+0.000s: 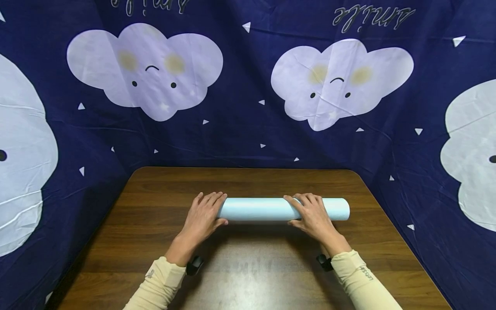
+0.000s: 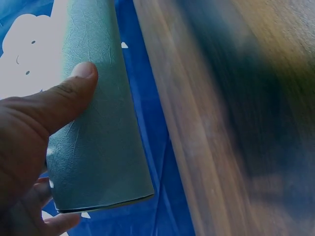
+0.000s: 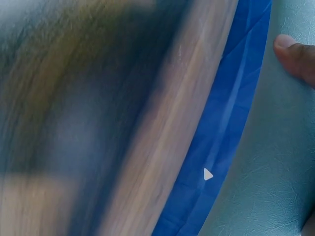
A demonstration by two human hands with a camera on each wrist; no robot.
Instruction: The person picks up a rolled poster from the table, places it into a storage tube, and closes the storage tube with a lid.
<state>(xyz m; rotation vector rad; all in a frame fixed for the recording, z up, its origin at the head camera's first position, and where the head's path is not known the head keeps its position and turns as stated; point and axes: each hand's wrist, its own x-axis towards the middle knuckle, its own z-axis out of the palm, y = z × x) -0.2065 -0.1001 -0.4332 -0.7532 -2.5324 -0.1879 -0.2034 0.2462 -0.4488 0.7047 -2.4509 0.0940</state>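
A long light-blue roll with a finely creased surface lies crosswise in front of me, held above the wooden table. At its left end my left hand grips it, thumb on the near side and fingers over the far side. My right hand holds it further right, and the roll's right end sticks out past the fingers. Close up in the left wrist view, the thumb presses on the roll near its dark-edged end. The right wrist view has the thumb lying against the roll, the other fingers mostly hidden.
Beneath the hands spreads a brown wooden table with rounded far corners. A dark blue curtain printed with clouds hangs behind it and along both sides. Small black devices sit at both wrists, below the cream sleeves.
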